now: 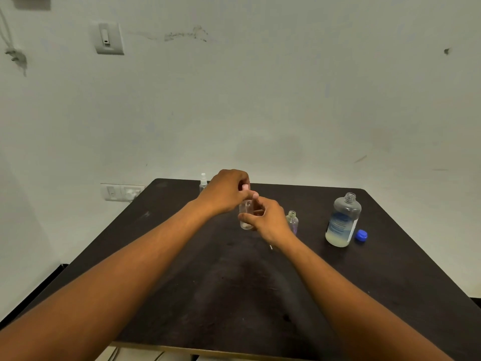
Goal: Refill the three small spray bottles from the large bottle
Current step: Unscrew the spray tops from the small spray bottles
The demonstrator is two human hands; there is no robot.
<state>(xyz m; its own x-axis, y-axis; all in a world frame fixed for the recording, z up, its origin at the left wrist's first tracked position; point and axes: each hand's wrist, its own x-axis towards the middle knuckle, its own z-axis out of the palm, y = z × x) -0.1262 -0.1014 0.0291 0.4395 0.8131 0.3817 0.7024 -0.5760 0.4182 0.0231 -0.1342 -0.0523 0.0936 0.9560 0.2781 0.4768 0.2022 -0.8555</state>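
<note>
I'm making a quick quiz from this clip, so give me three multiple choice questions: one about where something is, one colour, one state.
1. Where does the loose cap lie?
A. right of the large bottle
B. at the table's near edge
C. on the bottle

2. Its colour?
A. red
B. blue
C. green

3. The large bottle is:
A. capped
B. tipped over
C. upright and open

Answers: 1 A, it lies beside the bottle's base; 2 B, it is plainly blue; 3 C, the threaded neck is bare.

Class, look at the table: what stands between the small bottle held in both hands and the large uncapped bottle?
In the head view, one small open bottle, capless, stands on the table between them.
</note>
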